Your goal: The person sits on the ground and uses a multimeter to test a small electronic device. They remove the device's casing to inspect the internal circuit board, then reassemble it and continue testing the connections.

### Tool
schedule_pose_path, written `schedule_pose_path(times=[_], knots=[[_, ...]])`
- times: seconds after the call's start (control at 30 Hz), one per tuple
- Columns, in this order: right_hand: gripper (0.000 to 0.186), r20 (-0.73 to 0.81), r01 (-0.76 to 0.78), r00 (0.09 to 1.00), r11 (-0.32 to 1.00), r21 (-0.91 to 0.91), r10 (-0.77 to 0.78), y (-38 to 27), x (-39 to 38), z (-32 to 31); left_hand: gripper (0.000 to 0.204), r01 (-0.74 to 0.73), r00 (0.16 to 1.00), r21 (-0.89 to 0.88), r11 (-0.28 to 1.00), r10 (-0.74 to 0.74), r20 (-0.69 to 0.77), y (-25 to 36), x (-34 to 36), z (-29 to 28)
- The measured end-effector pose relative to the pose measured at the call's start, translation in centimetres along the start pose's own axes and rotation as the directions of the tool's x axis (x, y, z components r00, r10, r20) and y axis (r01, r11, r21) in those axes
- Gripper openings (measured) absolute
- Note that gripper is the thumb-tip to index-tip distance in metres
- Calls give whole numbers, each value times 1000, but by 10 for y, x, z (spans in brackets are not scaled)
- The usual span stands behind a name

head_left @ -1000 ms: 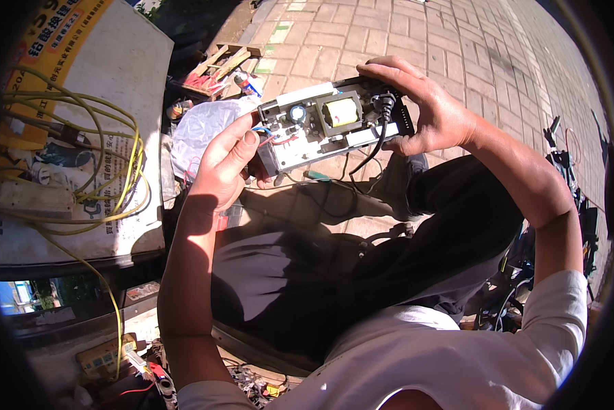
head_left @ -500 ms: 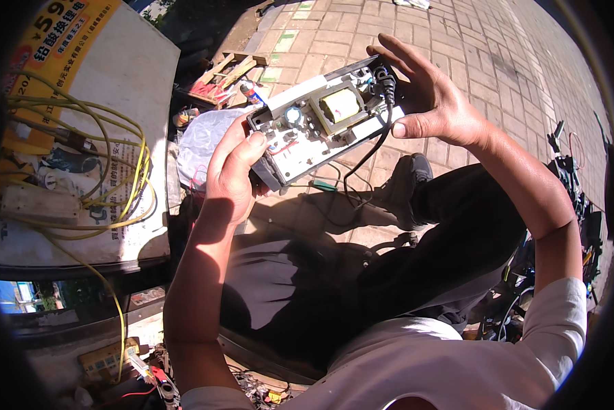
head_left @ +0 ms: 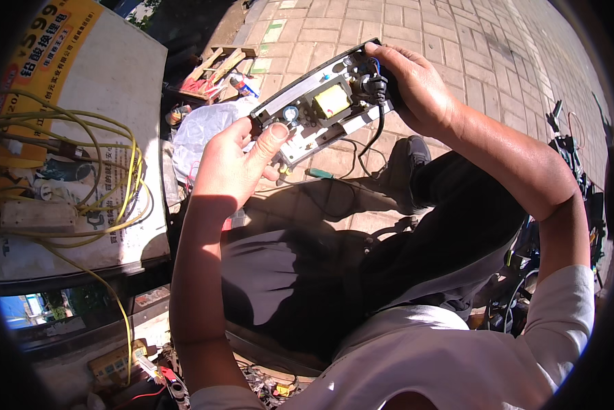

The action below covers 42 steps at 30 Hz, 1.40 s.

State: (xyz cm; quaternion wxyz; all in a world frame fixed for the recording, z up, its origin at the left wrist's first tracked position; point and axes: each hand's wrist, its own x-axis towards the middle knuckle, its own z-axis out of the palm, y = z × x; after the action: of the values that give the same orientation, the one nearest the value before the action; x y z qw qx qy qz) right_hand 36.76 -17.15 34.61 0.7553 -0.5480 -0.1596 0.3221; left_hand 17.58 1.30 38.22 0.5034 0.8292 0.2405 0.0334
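Both my hands hold up an opened battery charger or similar power unit (head_left: 304, 94), tilted with its right end higher. Inside its dark case are a circuit board, a yellow-wrapped transformer (head_left: 332, 101) and a round blue-topped capacitor (head_left: 290, 113). My left hand (head_left: 228, 164) grips the lower left end, its thumb over the board's corner. Around the upper right end my right hand (head_left: 420, 89) is closed, most of its fingers hidden behind the case. A black cable (head_left: 374, 130) hangs from that end, near blue wires, and loops down toward the ground.
On the left, a white cabinet (head_left: 140, 75) carries coiled yellow cable (head_left: 133, 174). A clear plastic bag (head_left: 201, 137), a wooden crate (head_left: 218, 68) and a green-handled tool (head_left: 319, 173) lie on the brick paving. Tangled cables (head_left: 563, 147) are at far right; loose parts lie below left.
My right fingers, raised and spread before, have closed round the charger's end. The left thumb has moved further over the board, and the case has tipped slightly.
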Motion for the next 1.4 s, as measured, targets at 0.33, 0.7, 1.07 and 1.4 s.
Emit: schedule_pose_path(times=[0.33,0.7,1.07,1.4], knots=[[34,3,110,994,989,101,-111,-2,-3,-7,58,463,865,-633,621,-158,477,-26,16,-1],[33,-49,57,997,993,101,-52,1,4,-8,26,-172,974,-511,842,66,-218,-22,4,18],[36,-36,56,998,998,28,-55,-1,2,-6,45,236,971,-380,894,-201,130,-25,0,-8],[40,89,-6,996,999,-53,10,-2,6,-9,37,200,858,-100,975,-125,498,-23,-8,-42]])
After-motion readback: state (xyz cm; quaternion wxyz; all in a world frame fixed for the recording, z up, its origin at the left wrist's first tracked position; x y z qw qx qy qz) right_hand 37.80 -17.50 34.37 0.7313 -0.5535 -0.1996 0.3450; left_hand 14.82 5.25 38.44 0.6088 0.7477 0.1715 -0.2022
